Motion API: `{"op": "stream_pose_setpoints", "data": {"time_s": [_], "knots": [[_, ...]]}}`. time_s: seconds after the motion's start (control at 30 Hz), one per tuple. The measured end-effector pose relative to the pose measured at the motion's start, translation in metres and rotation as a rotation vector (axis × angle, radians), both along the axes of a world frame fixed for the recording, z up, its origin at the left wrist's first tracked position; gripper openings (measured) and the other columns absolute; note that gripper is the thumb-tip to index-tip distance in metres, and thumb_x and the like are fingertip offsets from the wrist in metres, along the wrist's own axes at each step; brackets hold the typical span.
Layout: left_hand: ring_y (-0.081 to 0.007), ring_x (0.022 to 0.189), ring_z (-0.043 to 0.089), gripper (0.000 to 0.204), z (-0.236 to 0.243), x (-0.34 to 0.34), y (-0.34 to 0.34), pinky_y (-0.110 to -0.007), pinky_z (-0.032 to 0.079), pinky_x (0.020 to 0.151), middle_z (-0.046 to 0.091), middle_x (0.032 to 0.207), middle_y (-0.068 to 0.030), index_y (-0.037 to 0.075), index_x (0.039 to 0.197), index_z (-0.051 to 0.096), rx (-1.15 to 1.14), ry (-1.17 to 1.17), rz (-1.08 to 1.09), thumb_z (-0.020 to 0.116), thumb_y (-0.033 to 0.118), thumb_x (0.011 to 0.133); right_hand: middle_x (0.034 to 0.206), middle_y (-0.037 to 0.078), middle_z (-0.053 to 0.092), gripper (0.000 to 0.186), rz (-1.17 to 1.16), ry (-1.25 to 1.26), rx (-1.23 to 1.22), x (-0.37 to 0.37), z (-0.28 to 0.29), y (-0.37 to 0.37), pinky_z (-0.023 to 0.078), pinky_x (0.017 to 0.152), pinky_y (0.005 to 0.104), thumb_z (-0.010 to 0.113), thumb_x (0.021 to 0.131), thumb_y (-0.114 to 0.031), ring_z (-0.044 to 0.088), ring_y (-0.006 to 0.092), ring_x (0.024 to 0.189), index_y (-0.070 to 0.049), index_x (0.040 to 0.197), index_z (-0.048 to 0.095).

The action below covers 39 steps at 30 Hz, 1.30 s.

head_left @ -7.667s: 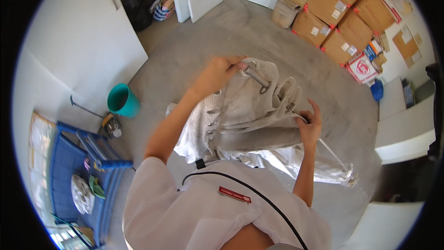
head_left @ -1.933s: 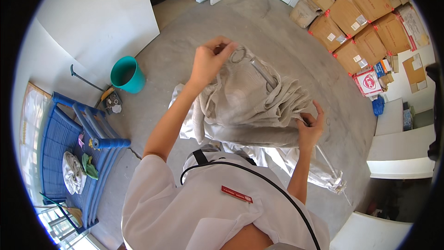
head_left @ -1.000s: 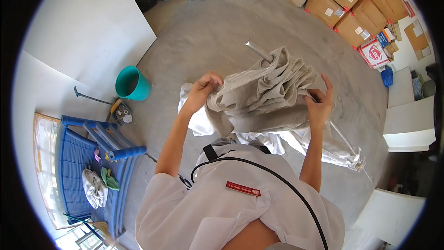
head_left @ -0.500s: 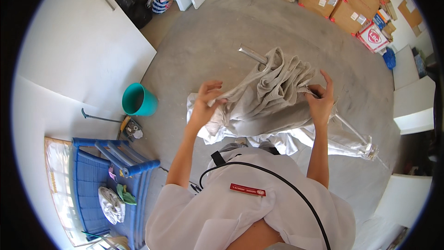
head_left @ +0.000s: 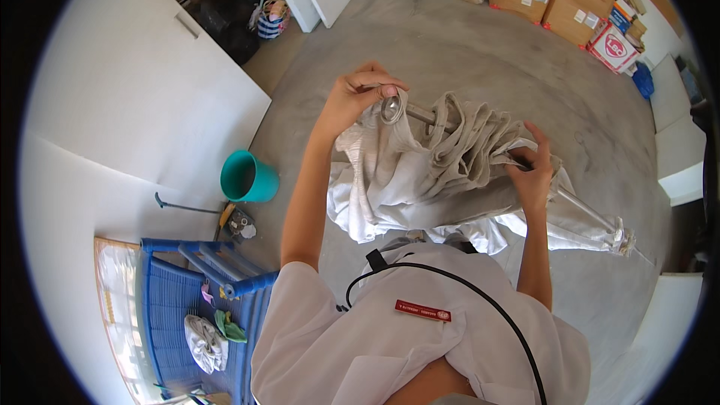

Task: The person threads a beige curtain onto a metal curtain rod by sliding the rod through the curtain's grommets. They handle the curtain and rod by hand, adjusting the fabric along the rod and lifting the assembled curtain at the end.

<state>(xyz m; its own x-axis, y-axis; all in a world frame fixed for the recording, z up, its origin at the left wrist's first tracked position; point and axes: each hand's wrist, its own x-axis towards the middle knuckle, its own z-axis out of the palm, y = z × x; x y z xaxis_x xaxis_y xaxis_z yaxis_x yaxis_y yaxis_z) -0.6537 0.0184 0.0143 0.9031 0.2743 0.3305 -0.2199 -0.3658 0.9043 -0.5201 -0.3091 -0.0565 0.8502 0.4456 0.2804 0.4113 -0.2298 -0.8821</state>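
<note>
A beige-grey curtain (head_left: pixel 420 172) hangs in bunched folds along a metal rod (head_left: pixel 422 114). My left hand (head_left: pixel 364 97) is closed at the rod's left end, pinching the curtain's edge there. The round, shiny end of the rod shows beside its fingertips, with cloth looped close around it. My right hand (head_left: pixel 532 172) grips the gathered folds farther right, thumb and fingers curled into the cloth. A second thin pole (head_left: pixel 589 210), wrapped in white cloth, slants away to the lower right.
At left stand a teal bucket (head_left: pixel 247 176) and a blue chair (head_left: pixel 176 307) with cloths on it. White cabinet doors (head_left: pixel 150 67) rise at the upper left. Cardboard boxes (head_left: pixel 570 19) are stacked at the far right. A black cable (head_left: pixel 465 285) crosses my shirt.
My left hand has moved up and right, bringing the curtain's edge to the rod's end, which was bare before. My right hand keeps its grip on the folds.
</note>
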Motion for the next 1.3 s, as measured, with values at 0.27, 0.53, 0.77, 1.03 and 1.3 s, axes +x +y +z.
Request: {"op": "stream_pose_setpoints", "data": {"time_s": [0.27,0.53,0.77,1.03,1.3], "knots": [[-0.0116,0.097,0.060,0.026,-0.077,0.066,-0.047,-0.027,0.047,0.086,0.064,0.099,-0.0020,0.002,0.110,0.070,-0.458,0.076,-0.391,0.070,0.020,0.092,0.086,0.009,0.072,0.084,-0.033,-0.017,0.047,-0.010,0.013,-0.006,0.054,0.082,0.0283,0.069,0.068,0.008,0.070,0.0171,0.084,-0.013,0.144,0.043],[-0.0166,0.108,0.061,0.053,-0.102,0.017,-0.011,-0.033,0.047,0.098,0.061,0.124,-0.0058,0.004,0.126,0.059,-0.318,0.203,-0.375,0.079,0.029,0.084,0.085,0.009,0.072,0.083,-0.041,-0.045,0.056,-0.012,0.019,-0.012,0.054,0.081,0.0279,0.066,0.067,0.011,0.069,0.0159,0.082,-0.011,0.144,0.044],[-0.0210,0.118,0.056,0.054,-0.097,-0.022,0.008,-0.035,0.045,0.101,0.062,0.123,-0.0092,0.003,0.127,0.057,-0.104,0.547,-0.442,0.078,0.031,0.085,0.083,0.009,0.071,0.083,-0.049,-0.045,0.096,-0.014,0.023,-0.010,0.053,0.081,0.0263,0.064,0.067,0.012,0.068,0.0148,0.081,-0.011,0.144,0.044],[-0.0178,0.100,0.059,0.056,-0.199,-0.016,-0.018,-0.029,0.048,0.082,0.066,0.115,-0.0101,0.001,0.133,0.057,-0.360,0.833,-0.274,0.062,0.040,0.093,0.083,0.009,0.071,0.082,-0.036,-0.001,0.116,-0.024,0.027,-0.009,0.053,0.079,0.0258,0.061,0.069,0.013,0.067,0.0139,0.080,-0.011,0.145,0.043],[-0.0181,0.105,0.062,0.048,-0.181,-0.045,0.004,-0.029,0.053,0.084,0.065,0.119,-0.0152,-0.007,0.134,0.053,-0.417,0.523,-0.402,0.063,0.008,0.090,0.082,0.008,0.070,0.080,-0.028,-0.016,0.106,-0.029,0.026,-0.013,0.053,0.079,0.0252,0.060,0.070,0.013,0.067,0.0132,0.080,-0.009,0.144,0.044]]}}
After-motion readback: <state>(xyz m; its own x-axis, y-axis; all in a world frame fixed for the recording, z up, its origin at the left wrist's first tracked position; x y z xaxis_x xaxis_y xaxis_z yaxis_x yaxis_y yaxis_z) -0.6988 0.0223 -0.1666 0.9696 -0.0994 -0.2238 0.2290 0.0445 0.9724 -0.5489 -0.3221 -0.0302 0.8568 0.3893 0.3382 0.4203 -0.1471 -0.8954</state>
